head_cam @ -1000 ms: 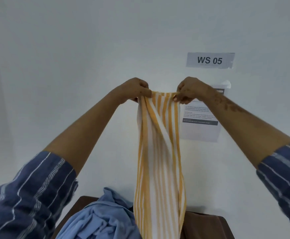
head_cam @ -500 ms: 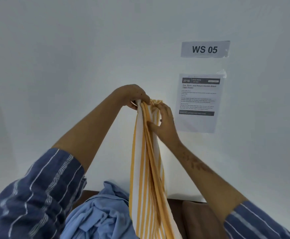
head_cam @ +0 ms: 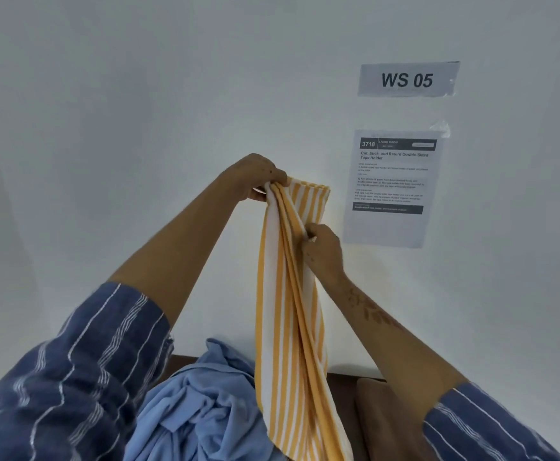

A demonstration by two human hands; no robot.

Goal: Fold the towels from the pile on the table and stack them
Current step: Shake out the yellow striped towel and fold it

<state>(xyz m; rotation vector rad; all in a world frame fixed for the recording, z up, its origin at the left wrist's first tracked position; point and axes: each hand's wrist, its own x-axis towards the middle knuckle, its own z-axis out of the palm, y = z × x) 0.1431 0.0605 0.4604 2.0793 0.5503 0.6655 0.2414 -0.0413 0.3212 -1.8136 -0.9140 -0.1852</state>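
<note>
The left hand pinches the top edge of the yellow-striped towel, held high against the wall. The right hand grips a lower fold, fingers closed on cloth. The towel hangs beside the blue pile on the table.

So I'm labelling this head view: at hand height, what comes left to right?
left hand → striped towel → right hand → printed sheet
</note>
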